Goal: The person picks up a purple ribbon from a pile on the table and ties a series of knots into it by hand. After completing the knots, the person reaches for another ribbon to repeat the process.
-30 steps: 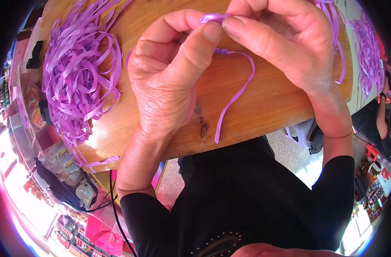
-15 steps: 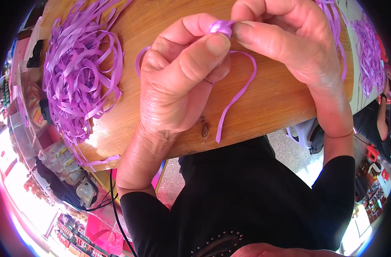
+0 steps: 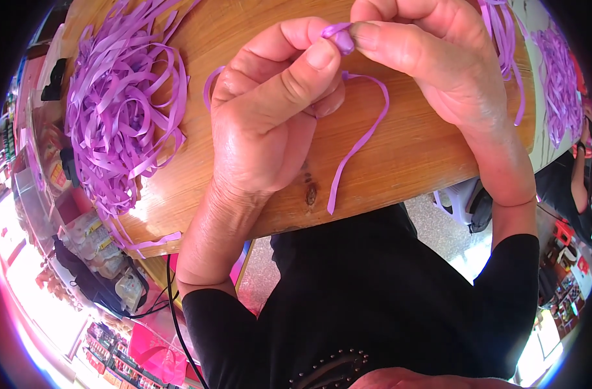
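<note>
Above the wooden table (image 3: pixel 400 149), a thin purple satin ribbon (image 3: pixel 343 41) is folded into a small loop or knot between my hands. My left hand (image 3: pixel 270 107) pinches its near side between thumb and index finger, the other fingers curled. From the right, the thumb and index finger of my right hand (image 3: pixel 438 58) pinch the same folded bit. One tail of the ribbon hangs below my left fingers and curves down onto the tabletop. A short purple arc also shows left of my left hand. How the fold is wound is partly hidden by my fingertips.
A big tangled heap of purple ribbons (image 3: pixel 124 110) covers the table's left side. More ribbon strands (image 3: pixel 503 45) lie at the right edge, and another purple pile (image 3: pixel 558 91) sits on a pale surface beyond. At far right, a person's arm (image 3: pixel 580 172) shows. A black cable (image 3: pixel 173 311) hangs at lower left.
The folded bit of ribbon has turned slightly between my fingertips, and more of its loop shows. My left thumb has shifted a little up and left. The hanging tail lies almost unchanged.
</note>
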### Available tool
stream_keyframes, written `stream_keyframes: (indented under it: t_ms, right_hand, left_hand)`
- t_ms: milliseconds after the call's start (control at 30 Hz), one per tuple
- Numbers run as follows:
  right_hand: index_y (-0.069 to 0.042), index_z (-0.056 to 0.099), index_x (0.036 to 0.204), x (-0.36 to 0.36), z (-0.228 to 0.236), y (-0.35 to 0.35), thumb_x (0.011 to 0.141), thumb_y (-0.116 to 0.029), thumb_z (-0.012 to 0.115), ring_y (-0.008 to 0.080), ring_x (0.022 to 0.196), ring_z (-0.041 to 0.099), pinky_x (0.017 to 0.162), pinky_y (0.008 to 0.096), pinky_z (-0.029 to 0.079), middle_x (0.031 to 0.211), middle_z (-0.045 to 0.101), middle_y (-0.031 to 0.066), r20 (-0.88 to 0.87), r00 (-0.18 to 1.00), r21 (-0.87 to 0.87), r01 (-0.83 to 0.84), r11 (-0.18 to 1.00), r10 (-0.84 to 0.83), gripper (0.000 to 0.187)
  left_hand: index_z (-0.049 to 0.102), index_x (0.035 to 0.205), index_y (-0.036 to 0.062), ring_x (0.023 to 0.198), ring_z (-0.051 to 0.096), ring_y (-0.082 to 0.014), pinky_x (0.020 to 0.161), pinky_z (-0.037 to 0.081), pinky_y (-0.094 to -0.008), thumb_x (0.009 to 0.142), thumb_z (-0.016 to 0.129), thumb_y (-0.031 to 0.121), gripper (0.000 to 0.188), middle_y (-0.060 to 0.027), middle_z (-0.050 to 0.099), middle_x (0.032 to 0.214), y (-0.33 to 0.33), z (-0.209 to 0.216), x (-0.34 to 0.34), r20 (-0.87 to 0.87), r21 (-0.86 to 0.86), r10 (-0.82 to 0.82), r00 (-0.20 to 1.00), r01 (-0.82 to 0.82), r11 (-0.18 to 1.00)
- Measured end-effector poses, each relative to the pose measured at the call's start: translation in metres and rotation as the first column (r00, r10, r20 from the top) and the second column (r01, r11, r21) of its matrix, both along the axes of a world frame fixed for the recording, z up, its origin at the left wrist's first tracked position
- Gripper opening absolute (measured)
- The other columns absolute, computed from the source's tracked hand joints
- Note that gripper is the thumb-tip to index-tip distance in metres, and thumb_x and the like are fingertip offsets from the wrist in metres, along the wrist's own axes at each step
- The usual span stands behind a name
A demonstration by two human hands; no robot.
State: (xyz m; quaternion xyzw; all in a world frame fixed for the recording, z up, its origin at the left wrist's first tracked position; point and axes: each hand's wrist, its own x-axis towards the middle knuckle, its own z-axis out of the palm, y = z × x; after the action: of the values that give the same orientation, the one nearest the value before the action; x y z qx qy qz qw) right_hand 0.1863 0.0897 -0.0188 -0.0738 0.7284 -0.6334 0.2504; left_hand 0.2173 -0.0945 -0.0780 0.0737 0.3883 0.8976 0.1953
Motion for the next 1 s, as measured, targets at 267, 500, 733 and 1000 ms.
stream_keyframes:
  t_ms: [267, 500, 733, 1000]
  right_hand:
    - [0.000, 0.061, 0.091, 0.002, -0.012, -0.004, 0.082, -0.003, 0.064, 0.0070, 0.071, 0.054, 0.061, 0.0205, 0.042, 0.081, 0.061, 0.0030, -0.347, 0.933, -0.037, -0.117, 0.992, 0.097, 0.009]
    - [0.002, 0.063, 0.090, -0.001, -0.002, -0.003, 0.076, 0.004, 0.066, 0.0142, 0.065, 0.056, 0.055, 0.0235, 0.042, 0.079, 0.061, 0.0078, -0.705, 0.667, 0.281, -0.049, 0.959, 0.240, 0.015]
    - [0.004, 0.064, 0.090, -0.003, 0.014, 0.007, 0.071, 0.007, 0.068, 0.0183, 0.062, 0.057, 0.051, 0.0254, 0.042, 0.077, 0.060, 0.0106, -0.671, 0.694, 0.327, -0.038, 0.944, 0.261, 0.019]
    - [0.002, 0.063, 0.086, 0.001, 0.001, -0.003, 0.070, 0.007, 0.068, 0.0177, 0.062, 0.055, 0.052, 0.0254, 0.041, 0.074, 0.059, 0.0095, -0.785, 0.542, 0.359, 0.002, 0.933, 0.301, 0.017]
  left_hand:
    - [0.055, 0.107, 0.0046, 0.075, 0.044, -0.0110, 0.065, 0.034, -0.0254, 0.094, 0.051, 0.017, 0.019, 0.0006, 0.052, 0.086, -0.010, -0.015, -0.006, 0.056, 0.206, -0.126, 0.990, 0.112, 0.972]
    - [0.054, 0.109, 0.0035, 0.086, 0.051, -0.0122, 0.070, 0.037, -0.0267, 0.094, 0.050, 0.018, 0.022, -0.0026, 0.056, 0.094, -0.010, -0.013, -0.001, 0.147, 0.192, -0.079, 0.986, 0.050, 0.980]
    - [0.054, 0.108, 0.0025, 0.081, 0.053, -0.0101, 0.073, 0.040, -0.0257, 0.094, 0.049, 0.017, 0.020, -0.0017, 0.057, 0.091, 0.001, 0.000, 0.000, 0.145, 0.033, 0.013, 0.989, -0.018, 0.999]
    - [0.056, 0.109, 0.0010, 0.083, 0.057, -0.0110, 0.076, 0.043, -0.0245, 0.095, 0.047, 0.013, 0.021, -0.0054, 0.062, 0.094, -0.017, -0.022, -0.009, -0.015, 0.278, -0.200, 0.980, 0.196, 0.940]
